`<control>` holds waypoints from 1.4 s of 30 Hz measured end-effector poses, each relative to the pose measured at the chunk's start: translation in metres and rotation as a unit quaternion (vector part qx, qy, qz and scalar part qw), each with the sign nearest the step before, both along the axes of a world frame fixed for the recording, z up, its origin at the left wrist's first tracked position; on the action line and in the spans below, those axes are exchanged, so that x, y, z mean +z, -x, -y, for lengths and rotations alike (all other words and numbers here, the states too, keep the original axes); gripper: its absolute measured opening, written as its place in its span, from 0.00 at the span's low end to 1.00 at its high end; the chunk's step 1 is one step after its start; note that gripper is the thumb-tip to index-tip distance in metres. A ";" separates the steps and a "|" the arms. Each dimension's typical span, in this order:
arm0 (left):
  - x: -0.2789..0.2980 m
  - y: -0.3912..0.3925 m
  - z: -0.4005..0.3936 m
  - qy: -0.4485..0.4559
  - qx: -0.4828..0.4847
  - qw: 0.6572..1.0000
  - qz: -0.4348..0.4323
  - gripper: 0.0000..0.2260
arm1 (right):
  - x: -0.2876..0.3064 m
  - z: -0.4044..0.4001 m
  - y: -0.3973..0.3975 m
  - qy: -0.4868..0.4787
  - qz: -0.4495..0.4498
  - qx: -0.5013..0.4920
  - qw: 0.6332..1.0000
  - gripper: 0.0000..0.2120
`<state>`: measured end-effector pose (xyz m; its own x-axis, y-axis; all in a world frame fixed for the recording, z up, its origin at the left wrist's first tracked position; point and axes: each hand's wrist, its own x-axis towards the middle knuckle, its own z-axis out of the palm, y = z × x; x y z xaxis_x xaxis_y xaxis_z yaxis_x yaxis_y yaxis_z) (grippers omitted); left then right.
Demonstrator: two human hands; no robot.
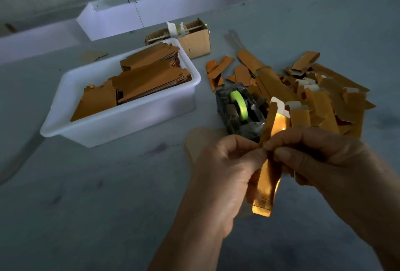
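Both hands work one gold carton blank [268, 175], lower centre-right of the frame, held in the air above the desk [86, 205]. Left hand [225, 175] has fingers curled, thumb and forefinger pinching the blank's left edge about midway. Right hand [320, 158] pinches the same spot from the right, fingers curled round it. The blank stands roughly upright, white flap at its top end, shiny folded end at the bottom.

Just behind the hands sits a tape dispenser [240, 112] with a green tape roll [239, 105], on the desk. To its right, mid-right of the frame, a loose pile of gold cartons [320, 93]. Left of the dispenser, a white plastic tub [121, 123] holds stacked flat blanks [140, 80]. Behind the tub, upper centre, a small cardboard box [194, 41].
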<state>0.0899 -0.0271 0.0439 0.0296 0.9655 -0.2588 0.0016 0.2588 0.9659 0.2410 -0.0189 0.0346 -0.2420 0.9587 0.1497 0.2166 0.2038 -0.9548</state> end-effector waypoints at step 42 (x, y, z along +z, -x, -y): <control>-0.009 0.014 0.016 0.030 0.009 0.996 0.078 0.08 | -0.003 0.005 0.011 0.119 -0.007 -0.028 0.992 0.13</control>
<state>0.0761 -0.0432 0.0345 0.0578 0.9490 -0.3099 -0.1526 0.3152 0.9367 0.2303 -0.0243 0.0316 -0.1876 0.9790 -0.0795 0.2079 -0.0395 -0.9774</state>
